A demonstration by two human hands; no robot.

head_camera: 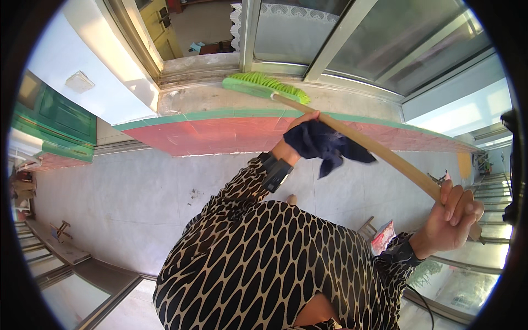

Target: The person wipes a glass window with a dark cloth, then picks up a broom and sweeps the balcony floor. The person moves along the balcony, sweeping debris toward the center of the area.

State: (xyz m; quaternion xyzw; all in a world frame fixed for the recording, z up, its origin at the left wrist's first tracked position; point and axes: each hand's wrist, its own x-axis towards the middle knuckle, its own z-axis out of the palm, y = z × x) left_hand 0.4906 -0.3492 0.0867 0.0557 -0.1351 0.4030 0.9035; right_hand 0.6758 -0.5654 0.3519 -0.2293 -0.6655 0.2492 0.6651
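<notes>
A green-bristled brush head [264, 87] on a long wooden handle [371, 152] lies against the concrete window sill [350, 101], close under the sliding window frame. My left hand [298, 142] grips the handle partway down from the head. A dark navy cloth [326, 144] hangs from that same hand and covers part of it. Near the handle's far end, at the right, my right hand [456, 218] has its fingers wrapped around the wood. The handle slants from the sill down to the right, in front of my body.
A sliding glass window [297, 37] rises behind the sill, with an open section at its left. Below runs a red-tiled wall [206, 134] with green edging. A small wooden stool [61, 230] stands on the grey floor [132, 198]; a red-and-white box [383, 238] sits near my right arm.
</notes>
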